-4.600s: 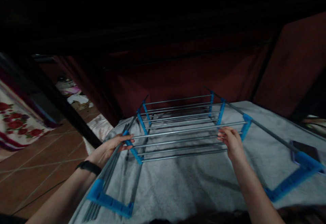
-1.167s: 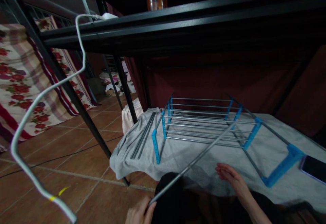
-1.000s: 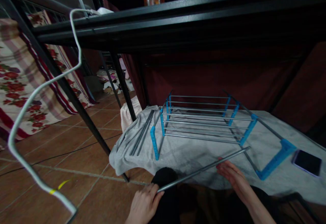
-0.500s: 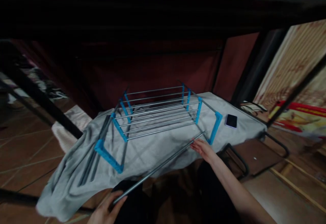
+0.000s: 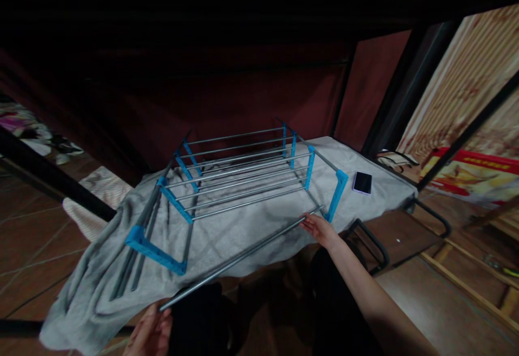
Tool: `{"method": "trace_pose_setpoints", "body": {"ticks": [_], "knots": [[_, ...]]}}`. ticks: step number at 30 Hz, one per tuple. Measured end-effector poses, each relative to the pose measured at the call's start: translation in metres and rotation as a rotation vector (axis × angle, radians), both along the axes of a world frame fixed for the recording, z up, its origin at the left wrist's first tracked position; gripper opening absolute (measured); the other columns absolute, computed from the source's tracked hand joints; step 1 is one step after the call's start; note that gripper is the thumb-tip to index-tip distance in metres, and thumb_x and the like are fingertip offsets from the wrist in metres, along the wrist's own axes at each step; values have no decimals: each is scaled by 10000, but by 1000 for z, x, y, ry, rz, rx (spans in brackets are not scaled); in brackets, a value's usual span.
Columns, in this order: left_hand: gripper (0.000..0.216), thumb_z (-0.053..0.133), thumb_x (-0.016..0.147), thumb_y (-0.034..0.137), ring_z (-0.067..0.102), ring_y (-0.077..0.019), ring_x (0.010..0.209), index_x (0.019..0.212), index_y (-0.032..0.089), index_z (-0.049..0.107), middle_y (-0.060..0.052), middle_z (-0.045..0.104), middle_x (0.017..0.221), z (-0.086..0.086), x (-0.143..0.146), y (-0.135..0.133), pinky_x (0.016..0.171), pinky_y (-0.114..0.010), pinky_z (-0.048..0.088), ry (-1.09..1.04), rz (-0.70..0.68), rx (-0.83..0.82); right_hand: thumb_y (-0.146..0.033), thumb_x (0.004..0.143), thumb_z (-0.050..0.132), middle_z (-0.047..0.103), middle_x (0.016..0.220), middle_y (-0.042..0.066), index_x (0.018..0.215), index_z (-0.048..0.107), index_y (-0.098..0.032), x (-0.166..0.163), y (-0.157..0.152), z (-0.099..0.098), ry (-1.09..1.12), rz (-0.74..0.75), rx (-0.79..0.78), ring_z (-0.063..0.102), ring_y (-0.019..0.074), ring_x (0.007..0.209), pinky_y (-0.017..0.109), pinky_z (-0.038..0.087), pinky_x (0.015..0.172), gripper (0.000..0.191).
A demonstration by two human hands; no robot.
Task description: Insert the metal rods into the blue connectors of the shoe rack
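A long grey metal rod runs slantwise over the near edge of a grey cloth. My left hand grips its lower end at the bottom of the picture. My right hand pinches the rod close to its upper end, next to a blue plastic bracket. Behind the rod lies a rack of thin steel bars joined by blue plastic side pieces, flat on the cloth. Another blue bracket sits at the rack's near left corner.
A dark phone lies on the cloth to the right of the rack. Loose grey rods lie along the cloth's left side. A black metal frame stands above and around. Tiled floor spreads to the left, a patterned cloth hangs at right.
Both hands left the rack and took up a single rod, one at each end. My view swung from the left side of the cloth round to the right.
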State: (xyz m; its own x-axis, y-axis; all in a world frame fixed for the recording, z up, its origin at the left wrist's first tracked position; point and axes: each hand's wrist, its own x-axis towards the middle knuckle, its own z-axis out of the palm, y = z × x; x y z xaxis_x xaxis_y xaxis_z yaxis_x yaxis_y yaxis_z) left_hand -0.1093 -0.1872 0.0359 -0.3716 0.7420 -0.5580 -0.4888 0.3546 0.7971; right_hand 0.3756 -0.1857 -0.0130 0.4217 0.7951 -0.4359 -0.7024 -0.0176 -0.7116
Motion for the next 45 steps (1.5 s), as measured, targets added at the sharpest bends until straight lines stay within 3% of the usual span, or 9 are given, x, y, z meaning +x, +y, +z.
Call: {"method": "trace_pose_setpoints", "body": {"ticks": [7, 13, 21, 28, 37, 45], "knots": [[249, 571, 871, -60, 703, -86, 659, 794, 137, 703, -4, 732, 775, 11, 69, 6, 657, -148, 592, -137, 10, 23, -85, 834, 725, 751, 737, 54, 761, 627, -205, -2, -2, -1, 29, 10, -45, 729, 174, 688, 296, 649, 705, 172], [248, 571, 878, -86, 731, -111, 662, 838, 116, 710, -29, 735, 749, 9, 103, 6, 607, -167, 589, -174, -76, 76, -70, 832, 729, 712, 656, 15, 736, 609, -212, 1, -4, -4, 33, 20, -80, 717, 151, 644, 260, 645, 705, 209], [205, 624, 871, -69, 739, -125, 657, 836, 117, 704, -45, 746, 759, -2, 124, 12, 583, -174, 586, -239, -106, 119, -26, 897, 606, 741, 699, 37, 776, 647, -188, 3, -3, -9, 15, 58, -124, 729, 137, 673, 243, 642, 724, 207], [229, 684, 873, 1, 710, -103, 610, 693, 132, 631, -34, 713, 678, -5, 137, 16, 565, -157, 568, -233, -107, 106, -82, 901, 645, 691, 616, 13, 756, 634, -195, 2, -2, -12, -3, 73, -139, 725, 154, 649, 270, 647, 715, 185], [214, 752, 829, 26, 697, -107, 600, 681, 129, 636, -51, 714, 654, -6, 158, 18, 602, -178, 557, -242, -161, 92, -211, 905, 706, 702, 662, 42, 750, 614, -199, -2, 1, -15, -16, 116, -167, 714, 159, 650, 261, 639, 664, 180], [221, 894, 713, 148, 699, -126, 637, 692, 114, 677, -59, 720, 674, -11, 167, 17, 633, -211, 528, -246, -205, 156, -132, 872, 718, 676, 617, 7, 754, 611, -214, 2, 2, -18, -5, 96, -166, 712, 161, 624, 269, 650, 690, 180]]}}
